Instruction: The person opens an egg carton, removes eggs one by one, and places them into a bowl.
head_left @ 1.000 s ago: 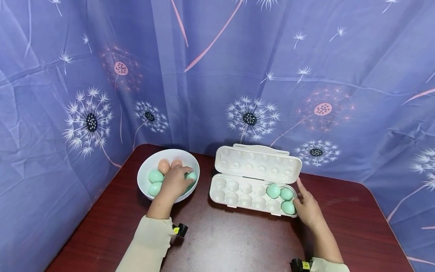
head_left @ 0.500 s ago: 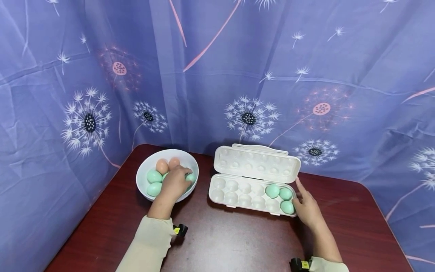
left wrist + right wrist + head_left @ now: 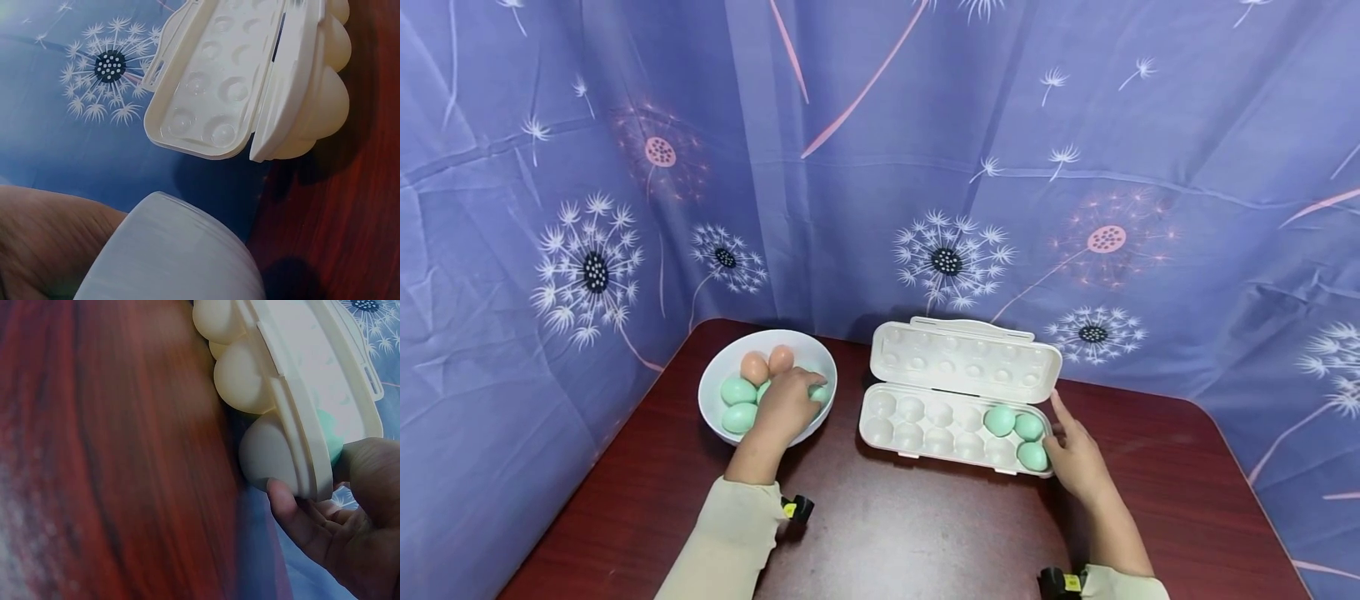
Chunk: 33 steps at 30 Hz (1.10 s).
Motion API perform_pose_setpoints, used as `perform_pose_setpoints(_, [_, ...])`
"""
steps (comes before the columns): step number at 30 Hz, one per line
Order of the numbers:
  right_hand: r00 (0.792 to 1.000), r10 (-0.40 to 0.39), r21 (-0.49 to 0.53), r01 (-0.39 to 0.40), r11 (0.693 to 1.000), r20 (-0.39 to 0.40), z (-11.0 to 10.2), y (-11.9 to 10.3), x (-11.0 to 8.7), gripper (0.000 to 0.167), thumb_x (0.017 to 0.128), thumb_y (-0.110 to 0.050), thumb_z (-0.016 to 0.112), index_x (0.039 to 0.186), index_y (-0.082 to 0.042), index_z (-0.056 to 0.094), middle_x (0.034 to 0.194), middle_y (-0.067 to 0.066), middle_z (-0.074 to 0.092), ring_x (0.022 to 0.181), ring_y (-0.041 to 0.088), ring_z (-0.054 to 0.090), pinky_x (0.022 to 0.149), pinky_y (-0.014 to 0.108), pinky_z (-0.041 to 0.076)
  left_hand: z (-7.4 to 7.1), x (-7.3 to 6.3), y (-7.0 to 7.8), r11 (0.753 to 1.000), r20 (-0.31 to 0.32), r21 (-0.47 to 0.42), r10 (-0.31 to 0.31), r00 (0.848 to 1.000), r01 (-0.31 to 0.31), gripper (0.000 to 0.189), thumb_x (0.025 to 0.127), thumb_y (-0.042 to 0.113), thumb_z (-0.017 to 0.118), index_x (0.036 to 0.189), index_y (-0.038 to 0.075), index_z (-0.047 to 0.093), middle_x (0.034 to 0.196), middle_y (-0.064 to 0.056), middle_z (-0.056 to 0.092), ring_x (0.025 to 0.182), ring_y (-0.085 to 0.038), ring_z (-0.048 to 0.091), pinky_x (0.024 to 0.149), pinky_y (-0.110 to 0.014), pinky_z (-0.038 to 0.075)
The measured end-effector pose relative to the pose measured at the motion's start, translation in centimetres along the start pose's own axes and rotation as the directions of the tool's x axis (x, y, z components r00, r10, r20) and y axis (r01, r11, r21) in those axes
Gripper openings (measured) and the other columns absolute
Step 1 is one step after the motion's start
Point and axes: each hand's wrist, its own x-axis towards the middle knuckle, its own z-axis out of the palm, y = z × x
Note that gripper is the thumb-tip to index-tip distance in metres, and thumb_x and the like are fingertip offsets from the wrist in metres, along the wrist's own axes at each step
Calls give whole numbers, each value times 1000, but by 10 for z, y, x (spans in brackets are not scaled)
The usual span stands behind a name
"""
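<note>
My left hand (image 3: 786,406) is down inside a white bowl (image 3: 706,404), fingers curled round a green egg (image 3: 818,393) at the bowl's right side. The hand covers much of that egg. Two peach-coloured eggs (image 3: 754,367) and several green eggs (image 3: 739,391) lie beside the hand. My right hand (image 3: 1078,458) holds the right end of an opened white egg carton (image 3: 917,433), thumb and fingers on either side of its rim. Three green eggs (image 3: 1000,420) sit in the carton's right-hand cups. In the left wrist view the bowl's outer wall (image 3: 169,250) hides the left fingers.
The carton's lid (image 3: 962,362) stands raised at the back, in front of a patterned blue cloth (image 3: 850,233). Bowl and carton rest apart on a dark red wooden table (image 3: 880,525), whose back edge runs close behind both.
My left hand has sunk slightly lower in the bowl, showing more of the peach-coloured eggs and a green egg beside the hand. My right hand keeps its hold on the carton.
</note>
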Motion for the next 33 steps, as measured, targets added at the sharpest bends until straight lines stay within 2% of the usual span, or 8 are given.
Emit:
perform_pose_setpoints(4, [1000,-1,-4,1,1000,-4,0,0,1,75,98,-8,50,163,-20,14,127,31,57,108,37,64,90,46,50,-1,1,2,999,-10,-12,-36,999,36,33,81,7,71,114,7,76,114,-16,74,112,-33,66,96,-47,53])
perform_pose_setpoints(8, [1000,4,-3,-4,1000,-3,0,1,1,75,98,-8,50,163,-20,14,127,31,57,108,37,64,90,47,51,-1,3,6,997,-59,-42,-66,996,64,30,88,13,70,116,6,74,115,-18,72,114,-35,65,98,-48,52])
perform_pose_setpoints(14, [1000,3,-4,-3,1000,7,0,2,1,76,99,-8,51,163,-20,13,127,31,57,107,37,63,89,47,51,-3,1,17,995,-152,-97,-50,987,35,25,90,14,68,114,7,75,114,-15,72,115,-33,65,98,-47,52])
perform_pose_setpoints(17, [1000,2,-6,-2,1000,8,0,2,1,76,99,-8,51,163,-20,13,127,31,57,107,37,63,89,47,50,-2,0,25,992,-166,-122,-30,986,9,23,91,15,68,112,9,76,113,-12,73,112,-32,67,96,-46,54])
perform_pose_setpoints(25, [1000,8,-5,-8,1000,4,1,2,0,75,98,-7,50,163,-19,14,127,31,57,107,37,64,91,49,50,6,-2,58,988,-140,-136,60,988,-79,23,92,16,69,113,9,76,114,-10,72,108,-35,66,94,-47,53])
perform_pose_setpoints(33, [1000,1,-6,-1,1000,0,1,2,1,75,98,-6,51,163,-19,14,126,31,57,107,37,65,90,48,51,25,-2,84,985,-54,-106,127,990,-132,26,93,21,70,118,13,74,116,-6,71,109,-28,66,93,-42,54])
